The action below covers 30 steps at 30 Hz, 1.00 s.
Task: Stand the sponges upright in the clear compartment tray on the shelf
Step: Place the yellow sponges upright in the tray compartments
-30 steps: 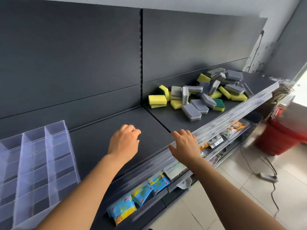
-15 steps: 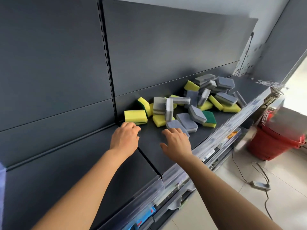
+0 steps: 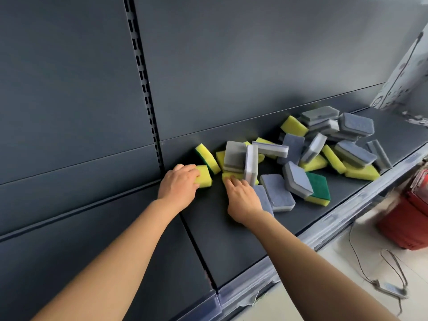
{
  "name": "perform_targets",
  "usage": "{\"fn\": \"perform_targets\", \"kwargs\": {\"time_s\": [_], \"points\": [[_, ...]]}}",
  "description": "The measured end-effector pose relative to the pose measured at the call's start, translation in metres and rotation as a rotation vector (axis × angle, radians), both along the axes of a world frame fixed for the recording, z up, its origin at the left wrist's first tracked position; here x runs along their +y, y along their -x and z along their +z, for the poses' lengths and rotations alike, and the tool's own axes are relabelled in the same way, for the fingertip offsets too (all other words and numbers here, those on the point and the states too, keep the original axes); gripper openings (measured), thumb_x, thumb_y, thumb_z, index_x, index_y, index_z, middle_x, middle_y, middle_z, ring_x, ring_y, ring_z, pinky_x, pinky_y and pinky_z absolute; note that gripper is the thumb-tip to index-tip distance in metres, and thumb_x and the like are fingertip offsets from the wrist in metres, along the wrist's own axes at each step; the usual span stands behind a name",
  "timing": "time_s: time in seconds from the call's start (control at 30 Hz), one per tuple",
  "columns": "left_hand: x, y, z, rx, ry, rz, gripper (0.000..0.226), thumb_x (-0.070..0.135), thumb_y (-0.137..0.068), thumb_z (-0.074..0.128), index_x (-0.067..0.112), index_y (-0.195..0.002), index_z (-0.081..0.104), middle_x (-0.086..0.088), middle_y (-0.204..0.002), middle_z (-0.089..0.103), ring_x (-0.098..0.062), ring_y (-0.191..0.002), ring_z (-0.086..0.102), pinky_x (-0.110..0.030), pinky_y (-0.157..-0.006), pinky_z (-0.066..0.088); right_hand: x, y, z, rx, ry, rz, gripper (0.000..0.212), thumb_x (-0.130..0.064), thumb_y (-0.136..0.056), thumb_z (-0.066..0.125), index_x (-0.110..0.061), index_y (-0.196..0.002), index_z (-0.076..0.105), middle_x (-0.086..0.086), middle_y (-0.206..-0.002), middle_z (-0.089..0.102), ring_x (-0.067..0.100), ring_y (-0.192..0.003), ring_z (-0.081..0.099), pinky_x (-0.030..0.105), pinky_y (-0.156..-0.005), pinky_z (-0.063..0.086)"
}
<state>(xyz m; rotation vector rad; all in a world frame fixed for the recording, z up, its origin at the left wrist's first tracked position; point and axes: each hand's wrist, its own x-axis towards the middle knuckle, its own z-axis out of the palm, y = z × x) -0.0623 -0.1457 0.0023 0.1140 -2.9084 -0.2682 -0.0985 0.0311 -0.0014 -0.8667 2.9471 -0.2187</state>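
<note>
Head view: both hands, which hovered short of the heap half a second ago, have now reached the sponges (image 3: 298, 179) scattered on the dark shelf (image 3: 231, 239). The left hand (image 3: 179, 185) curls its fingers over the leftmost yellow sponge (image 3: 205, 177), gripping it. The right hand (image 3: 242, 198) lays fairly straight fingertips on a flat yellow sponge (image 3: 231, 175) beneath a grey sponge (image 3: 235, 156), seemingly only touching.

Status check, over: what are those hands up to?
Left hand grips flat yellow foam sponge. Right hand touches second yellow sponge. Clear tray out of view.
</note>
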Motion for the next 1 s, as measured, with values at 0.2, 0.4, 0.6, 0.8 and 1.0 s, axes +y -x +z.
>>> {"fn": "perform_targets", "kwargs": {"time_s": [0.2,0.4,0.6,0.8,1.0], "points": [[0.004,0.001,0.013,-0.19,-0.178,0.156,0.064,0.036,-0.073,0.074,0.022,-0.129,0.045,-0.003,-0.12,0.05,-0.024,-0.113,0.043,-0.037,-0.091,0.04,-0.003,0.013,0.005,-0.002,-0.047,0.084,0.061,-0.007,-0.086,0.054,-0.007,-0.141,0.027,0.014,-0.127,0.044,0.033,-0.117,0.044,0.038,-0.095,0.039],[0.008,-0.012,0.018,-0.284,-0.156,0.267,0.059,0.048,-0.063,0.079,0.027,-0.113,0.055,0.004,-0.095,0.041,-0.021,-0.104,0.046,-0.032,-0.074,0.04,-0.004,0.022,0.004,0.049,-0.129,0.164,0.039,-0.019,-0.083,0.06,-0.01,-0.12,0.05,0.012,-0.126,0.043,0.031,-0.117,0.04,0.035,-0.095,0.038],[0.01,-0.035,0.01,-0.261,-0.336,0.331,0.04,0.034,-0.07,0.078,0.029,-0.095,0.047,0.006,-0.1,0.051,-0.017,-0.091,0.049,-0.034,-0.068,0.042,-0.012,0.021,0.0,-0.011,-0.049,0.244,0.059,-0.042,-0.077,0.069,-0.015,-0.122,0.043,0.006,-0.123,0.054,0.027,-0.115,0.044,0.034,-0.091,0.036],[0.008,-0.067,0.009,-0.122,-0.625,0.467,0.041,0.026,-0.074,0.072,0.033,-0.111,0.055,0.009,-0.107,0.052,-0.012,-0.094,0.05,-0.026,-0.072,0.038,-0.02,0.012,-0.001,-0.153,0.066,0.191,0.076,-0.053,-0.065,0.076,-0.017,-0.127,0.05,0.004,-0.121,0.051,0.025,-0.116,0.044,0.033,-0.092,0.04],[0.008,-0.109,0.015,0.12,-0.842,0.597,0.034,0.019,-0.072,0.074,0.032,-0.1,0.059,0.005,-0.102,0.062,-0.014,-0.092,0.057,-0.028,-0.065,0.043,-0.032,0.004,0.006,-0.237,0.305,0.176,0.043,-0.038,-0.072,0.077,-0.017,-0.108,0.065,0.003,-0.108,0.054,0.021,-0.094,0.054,0.028,-0.072,0.042]]}}
